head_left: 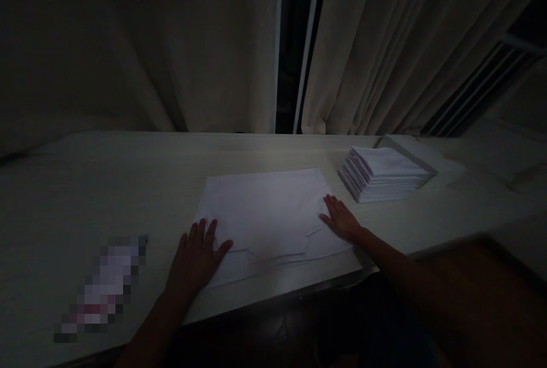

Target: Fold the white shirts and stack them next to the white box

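Cloth: a large white rectangular cloth (265, 214) lies spread flat on the pale wood-grain bench (106, 185), near the bench's front edge; creases run along the cloth's near edge
Left hand: the left hand (197, 257) rests palm down on the cloth's near left corner; fingers spread and flat, pinching nothing
Right hand: the right hand (341, 219) lies palm down on the cloth's right edge; fingers stretched out toward the far side, closed on nothing
Cloth to grip: the cloth sits under both palms and spans the gap between them; neither grip closes on it; the fabric is only pressed against the bench
Stack: a neat stack of folded white cloths (382, 174) stands just right of the spread cloth and a little farther back, apart from the right hand
Blurred patch: a pixelated pale object (105, 285) lies on the bench well left of the cloth, near the left forearm
Backdrop: beige curtains (192, 43) hang behind the bench, beyond the cloth's far edge; lighting is dim
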`<state>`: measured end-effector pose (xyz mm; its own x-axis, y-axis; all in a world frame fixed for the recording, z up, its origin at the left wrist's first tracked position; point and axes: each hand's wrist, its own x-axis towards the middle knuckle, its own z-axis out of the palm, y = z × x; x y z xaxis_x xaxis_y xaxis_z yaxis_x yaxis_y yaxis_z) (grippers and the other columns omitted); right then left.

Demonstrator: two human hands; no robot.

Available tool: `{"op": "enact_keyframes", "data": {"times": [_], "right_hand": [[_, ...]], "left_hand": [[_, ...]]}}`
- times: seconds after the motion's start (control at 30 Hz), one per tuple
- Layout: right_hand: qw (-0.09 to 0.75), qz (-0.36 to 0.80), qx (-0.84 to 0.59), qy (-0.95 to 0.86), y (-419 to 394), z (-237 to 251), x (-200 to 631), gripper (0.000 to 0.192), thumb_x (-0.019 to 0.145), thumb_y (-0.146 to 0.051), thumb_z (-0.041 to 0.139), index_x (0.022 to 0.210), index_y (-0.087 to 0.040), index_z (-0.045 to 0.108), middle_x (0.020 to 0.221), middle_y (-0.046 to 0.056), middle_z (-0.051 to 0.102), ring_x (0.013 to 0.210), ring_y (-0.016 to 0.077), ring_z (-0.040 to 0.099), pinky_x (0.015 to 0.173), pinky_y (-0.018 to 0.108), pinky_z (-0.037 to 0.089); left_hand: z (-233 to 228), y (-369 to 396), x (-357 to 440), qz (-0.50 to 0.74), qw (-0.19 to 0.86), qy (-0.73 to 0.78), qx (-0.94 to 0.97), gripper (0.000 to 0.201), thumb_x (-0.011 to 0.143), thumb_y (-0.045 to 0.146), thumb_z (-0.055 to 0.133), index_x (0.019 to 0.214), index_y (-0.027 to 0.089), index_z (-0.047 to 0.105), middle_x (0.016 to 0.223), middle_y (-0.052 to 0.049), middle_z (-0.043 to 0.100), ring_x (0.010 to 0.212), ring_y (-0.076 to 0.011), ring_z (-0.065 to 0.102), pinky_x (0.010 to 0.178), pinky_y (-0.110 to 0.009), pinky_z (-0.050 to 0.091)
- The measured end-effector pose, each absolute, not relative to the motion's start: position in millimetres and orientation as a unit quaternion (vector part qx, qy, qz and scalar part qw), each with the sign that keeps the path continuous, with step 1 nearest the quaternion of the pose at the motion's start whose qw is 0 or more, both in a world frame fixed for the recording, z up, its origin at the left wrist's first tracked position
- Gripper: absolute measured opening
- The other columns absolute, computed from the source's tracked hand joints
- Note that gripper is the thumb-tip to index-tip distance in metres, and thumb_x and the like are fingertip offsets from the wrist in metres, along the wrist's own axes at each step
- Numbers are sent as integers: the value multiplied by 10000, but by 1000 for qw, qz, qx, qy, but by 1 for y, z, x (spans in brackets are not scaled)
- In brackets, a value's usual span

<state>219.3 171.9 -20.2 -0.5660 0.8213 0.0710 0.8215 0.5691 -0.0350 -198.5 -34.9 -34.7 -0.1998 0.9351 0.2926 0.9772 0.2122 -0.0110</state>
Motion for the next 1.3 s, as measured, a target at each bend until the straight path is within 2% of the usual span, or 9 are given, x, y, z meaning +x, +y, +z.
{"op": "enact_keyframes", "data": {"times": [0.2,0.43,0.6,0.83,0.9,1.0,1.1,1.2,1.3], "right_hand": [[92,-48,-428,-898,138,-1,217,711,952,-619,252,1530,-214,173,1588,83,113,1461,255,24,1162,526,76],[63,3,-447,-892,93,-27,246,721,950,-641,223,1529,-214,181,1583,95,132,1456,280,77,1153,527,102],[77,19,-450,-890,91,-33,247,711,949,-642,233,1522,-222,214,1578,95,158,1454,278,102,1151,530,104],[196,-10,-492,-848,69,-28,270,633,977,-542,297,1501,-188,271,1569,103,211,1454,268,117,1152,543,110],[249,7,-525,-814,61,-31,289,619,975,-509,318,1488,-163,298,1553,114,260,1445,264,171,1152,522,163],[321,73,-603,-727,56,-35,315,593,965,-458,321,1428,-96,397,1462,162,419,1365,268,369,1104,458,324],[337,133,-672,-645,57,-33,324,538,952,-378,309,1355,-73,494,1310,178,572,1215,269,544,1024,414,431],[330,143,-673,-646,59,-28,317,485,927,-295,335,1326,-104,534,1266,144,610,1185,248,568,1015,385,440],[329,127,-644,-679,57,-24,304,473,903,-222,350,1325,-111,533,1280,126,605,1182,218,567,1013,350,441]], "left_hand": [[-16,-62,-193,-117,137,-790,-586,752,902,576,264,1465,78,282,1548,-209,249,1429,-350,217,1104,-525,248],[-46,-111,-204,-56,73,-803,-588,892,860,672,267,1449,3,297,1546,-233,229,1437,-358,184,1123,-526,217],[-54,-114,-205,-60,69,-810,-579,907,845,680,260,1458,12,287,1552,-217,224,1440,-350,182,1124,-531,206],[-57,-144,-208,-90,108,-798,-586,874,847,641,282,1472,31,251,1553,-222,222,1439,-358,181,1100,-563,238],[-57,-154,-206,-109,135,-784,-596,869,849,632,301,1476,34,236,1561,-217,198,1448,-351,148,1110,-558,229],[-55,-162,-196,-132,157,-757,-621,846,838,629,332,1460,58,281,1575,-191,178,1458,-336,108,1134,-541,201],[-51,-159,-181,-134,158,-747,-632,823,837,619,353,1434,52,327,1569,-200,192,1455,-342,120,1137,-539,198],[-45,-151,-168,-126,147,-749,-634,793,839,608,346,1409,57,370,1527,-222,293,1431,-360,205,1104,-559,246],[-40,-146,-159,-112,133,-753,-635,691,850,564,333,1372,127,449,1474,-195,405,1394,-368,294,1066,-583,280]]}}
